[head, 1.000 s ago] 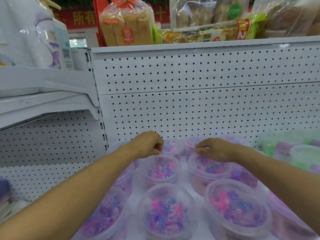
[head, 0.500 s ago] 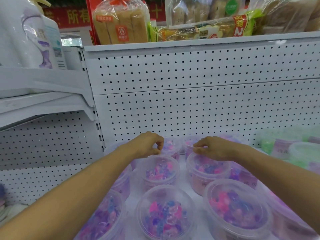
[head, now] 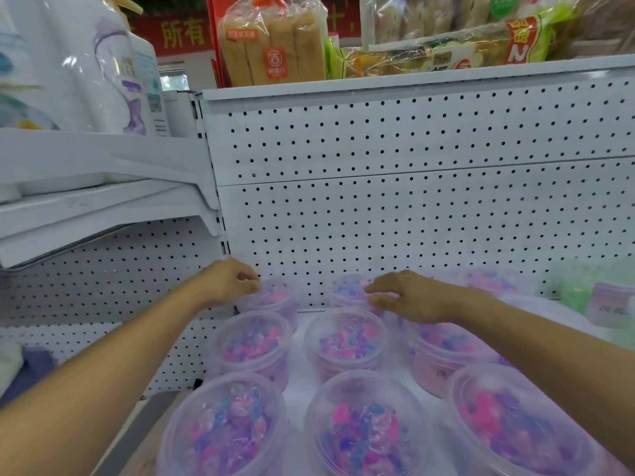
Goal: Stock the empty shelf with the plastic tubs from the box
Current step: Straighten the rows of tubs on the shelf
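Several clear round plastic tubs of pink, purple and blue bits stand in rows on the white shelf (head: 298, 389). My left hand (head: 229, 282) reaches to the back row, its curled fingertips pinching the left rim of the back left tub (head: 273, 298). On the right side of the back middle tub (head: 348, 290), my right hand (head: 410, 298) has finger and thumb closed on the rim. Nearer rows hold a middle tub (head: 345, 341) and a front tub (head: 364, 431). The box is out of view.
A white pegboard wall (head: 412, 218) closes the back of the shelf. Green tubs (head: 577, 297) stand at the right. Bagged bread (head: 271, 46) lies on the shelf above. A neighbouring shelf (head: 86, 207) juts out at the left, carrying white packs (head: 68, 63).
My left hand has slid to the left, uncovering the back left tub. My right hand has shifted slightly left at the back row. The view has tilted a little.
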